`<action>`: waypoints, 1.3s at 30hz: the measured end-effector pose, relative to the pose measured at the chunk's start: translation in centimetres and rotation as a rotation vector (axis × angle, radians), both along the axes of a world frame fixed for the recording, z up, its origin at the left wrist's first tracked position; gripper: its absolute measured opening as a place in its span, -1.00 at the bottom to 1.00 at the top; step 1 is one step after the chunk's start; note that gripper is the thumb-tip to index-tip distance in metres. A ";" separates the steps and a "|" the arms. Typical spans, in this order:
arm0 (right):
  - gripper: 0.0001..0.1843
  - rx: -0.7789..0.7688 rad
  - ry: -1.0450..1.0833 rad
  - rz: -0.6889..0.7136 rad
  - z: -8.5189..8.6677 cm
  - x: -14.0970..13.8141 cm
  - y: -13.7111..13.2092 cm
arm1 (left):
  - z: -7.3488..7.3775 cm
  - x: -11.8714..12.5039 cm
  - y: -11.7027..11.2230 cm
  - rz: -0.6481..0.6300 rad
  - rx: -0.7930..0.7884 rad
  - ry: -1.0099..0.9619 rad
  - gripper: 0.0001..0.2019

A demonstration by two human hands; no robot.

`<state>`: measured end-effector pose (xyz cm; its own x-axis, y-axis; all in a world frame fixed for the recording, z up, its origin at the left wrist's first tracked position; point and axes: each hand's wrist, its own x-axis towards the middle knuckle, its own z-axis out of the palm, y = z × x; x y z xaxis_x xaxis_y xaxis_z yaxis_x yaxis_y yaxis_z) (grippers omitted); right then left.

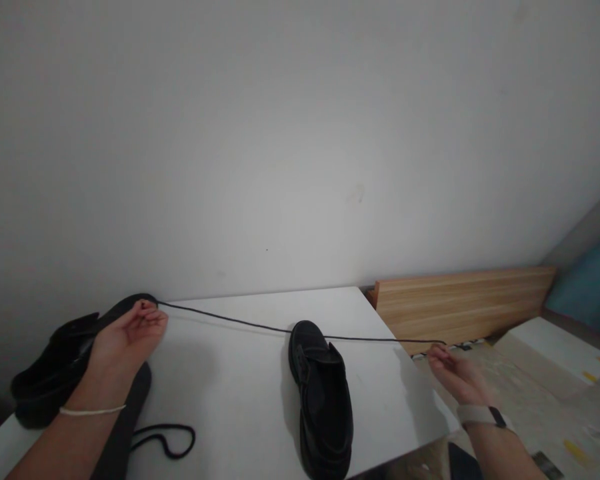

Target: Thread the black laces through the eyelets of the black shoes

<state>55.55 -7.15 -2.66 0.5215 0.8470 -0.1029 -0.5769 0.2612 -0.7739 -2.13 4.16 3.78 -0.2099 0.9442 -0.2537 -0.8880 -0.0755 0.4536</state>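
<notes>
The left hand [143, 327] and right hand [453, 370] each pinch a black cord [220, 317], drawn nearly taut above the white counter [240, 393]. It meets the toe of the nearer black shoe [347, 417]; whether under or through cannot be told. A second black shoe [47, 373] lies beside the left forearm.

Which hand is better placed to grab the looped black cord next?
Probably the left hand: the looped black cord lies nearer it, while the right hand appears beyond the white tabletop. Both hold stretched black cord.
</notes>
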 end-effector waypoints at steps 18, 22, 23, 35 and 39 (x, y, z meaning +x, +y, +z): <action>-0.60 0.008 -0.009 0.283 -3.8 -13.4 3.2 | -7.2 17.6 -4.0 -0.562 0.119 0.503 -0.80; -0.65 0.032 -0.138 0.325 -4.5 -15.4 3.7 | -8.0 18.3 -4.2 -0.534 0.191 0.685 -0.73; -0.65 0.035 -0.174 0.335 -4.8 -15.8 3.8 | -8.1 18.2 -4.3 -0.530 0.200 0.722 -0.73; -0.66 0.011 -0.472 0.322 -5.6 -16.1 4.1 | -9.7 19.1 -3.7 -0.448 0.213 0.977 -0.76; -0.69 0.017 -0.509 0.314 -5.4 -16.2 4.0 | -9.7 18.9 -3.8 -0.473 0.205 0.994 -0.78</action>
